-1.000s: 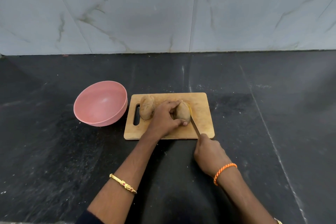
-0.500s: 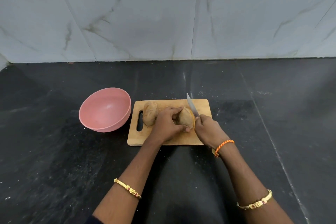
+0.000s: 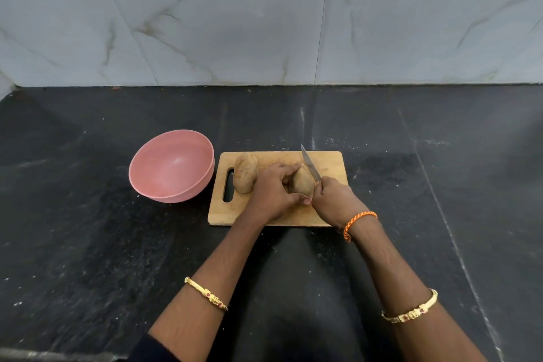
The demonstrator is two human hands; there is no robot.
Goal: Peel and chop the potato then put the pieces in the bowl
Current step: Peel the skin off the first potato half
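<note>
A potato (image 3: 302, 185) is held on the wooden board (image 3: 329, 161) by the left hand (image 3: 271, 194). A knife (image 3: 310, 166) is gripped by the right hand (image 3: 333, 198). The pink bowl (image 3: 172, 166) sits at nine o'clock of the board. No writing is seen.

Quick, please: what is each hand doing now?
Left hand: closed on the potato.
Right hand: closed on the knife.

Both forearms reach forward and converge, the left hand (image 3: 271, 192) cupped with fingers curled in a grip, the right hand (image 3: 333, 200) fisted, knuckles up.
</note>
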